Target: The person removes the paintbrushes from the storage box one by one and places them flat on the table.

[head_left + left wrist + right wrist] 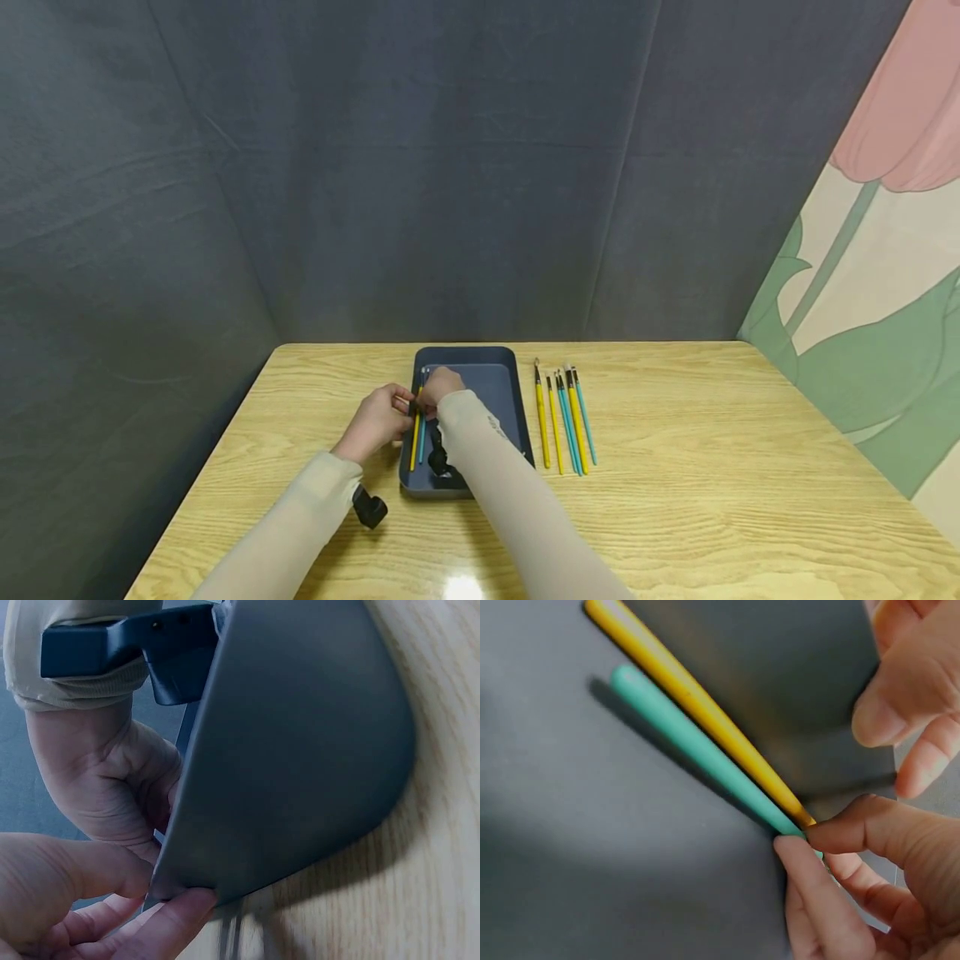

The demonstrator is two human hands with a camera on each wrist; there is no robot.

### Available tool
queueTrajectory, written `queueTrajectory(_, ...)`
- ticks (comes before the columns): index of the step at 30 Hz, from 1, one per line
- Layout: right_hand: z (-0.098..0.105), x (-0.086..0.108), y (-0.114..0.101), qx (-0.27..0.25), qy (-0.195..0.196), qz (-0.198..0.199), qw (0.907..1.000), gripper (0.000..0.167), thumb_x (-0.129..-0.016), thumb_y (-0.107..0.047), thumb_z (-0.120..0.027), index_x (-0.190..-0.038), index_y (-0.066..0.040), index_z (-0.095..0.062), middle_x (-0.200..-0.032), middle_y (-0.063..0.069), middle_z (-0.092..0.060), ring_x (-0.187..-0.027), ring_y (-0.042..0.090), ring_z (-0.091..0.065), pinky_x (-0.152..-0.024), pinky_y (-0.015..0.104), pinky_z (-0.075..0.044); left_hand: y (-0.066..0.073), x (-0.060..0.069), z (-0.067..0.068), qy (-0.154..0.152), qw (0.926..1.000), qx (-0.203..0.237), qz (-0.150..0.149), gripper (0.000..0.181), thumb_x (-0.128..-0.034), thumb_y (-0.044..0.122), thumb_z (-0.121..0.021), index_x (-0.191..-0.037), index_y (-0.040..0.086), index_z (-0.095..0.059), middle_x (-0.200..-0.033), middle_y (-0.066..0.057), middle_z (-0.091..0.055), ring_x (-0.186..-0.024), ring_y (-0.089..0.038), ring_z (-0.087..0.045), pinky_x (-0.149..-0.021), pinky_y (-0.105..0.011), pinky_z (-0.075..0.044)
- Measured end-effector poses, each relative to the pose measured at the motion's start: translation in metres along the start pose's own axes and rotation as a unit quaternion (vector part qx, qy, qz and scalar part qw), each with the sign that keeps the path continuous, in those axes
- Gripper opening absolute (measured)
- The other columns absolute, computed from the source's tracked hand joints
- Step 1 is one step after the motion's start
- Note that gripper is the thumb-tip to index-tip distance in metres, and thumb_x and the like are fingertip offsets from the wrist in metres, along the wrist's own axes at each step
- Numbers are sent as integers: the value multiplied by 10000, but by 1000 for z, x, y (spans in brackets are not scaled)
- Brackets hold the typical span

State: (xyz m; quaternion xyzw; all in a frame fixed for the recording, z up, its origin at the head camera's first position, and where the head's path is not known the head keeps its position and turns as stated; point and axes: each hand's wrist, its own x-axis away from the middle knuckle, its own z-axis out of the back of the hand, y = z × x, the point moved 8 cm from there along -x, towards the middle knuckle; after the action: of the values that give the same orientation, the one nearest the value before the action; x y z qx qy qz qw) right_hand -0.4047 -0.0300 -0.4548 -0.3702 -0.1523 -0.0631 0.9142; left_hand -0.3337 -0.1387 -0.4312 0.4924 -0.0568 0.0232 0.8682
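Note:
A dark grey tray (489,392) lies on the table, a yellow paintbrush (697,709) and a teal paintbrush (697,754) side by side along its left wall. My right hand (441,390) reaches into the tray and pinches the teal paintbrush between thumb and finger. Its thumb also lies against the yellow one in the right wrist view. At the tray's left side, my left hand (378,425) holds the rim, the thumb over the edge and a finger against the outer wall. Behind the right fingers, the brushes' far ends are partly hidden.
Right of the tray, several yellow and teal paintbrushes (573,421) lie in a row, bristles away from me. Dark cloth (465,167) hangs behind the wooden table (712,467) and along its left side. A flower-patterned surface (885,333) stands at the right.

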Motion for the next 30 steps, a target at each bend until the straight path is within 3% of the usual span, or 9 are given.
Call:
queueTrajectory(6, -1, -3, 4, -547, -111, -30, 9984, 166, -732, -2, -774, -626, -17, -646, -570, 82, -633, -455, 157, -620, -468, 247, -542, 0, 1, 1, 14, 10000, 13, 19, 378, -785, -107, -632, -1149, -28, -571, -1024, -183, -594, -777, -220, -627, -624, -315, -583)
queueTrajectory(12, 0, 0, 6, -1334, -309, -30, 9906, 266, -720, 110, -691, -589, -49, -523, -557, 72, -560, -462, 169, -583, -490, 283, -564, 1, 1, 1, 34, 10000, 0, 27, 371, -782, -106, -629, -1141, -32, -577, -1007, -180, -599, -747, -206, -622, -617, -314, -579)
queueTrajectory(21, 9, 12, 3, -1870, -690, 205, 9797, 198, -778, 113, -647, -689, -42, -563, -626, 54, -533, -536, 153, -543, -626, 327, -597, 0, 1, 1, 33, 10000, -6, 15, 387, -771, -106, -642, -1146, -37, -576, -987, -177, -602, -722, -198, -618, -604, -316, -575)
queueTrajectory(30, 18, 15, 3, -2050, -886, 406, 9739, 93, -812, 91, -652, -852, 8, -640, -708, 42, -569, -600, 147, -552, -626, 304, -590, -1, 0, 1, 24, 10000, -22, 43, 401, -768, -93, -639, -1159, -29, -579, -999, -176, -603, -723, -195, -617, -598, -299, -568)
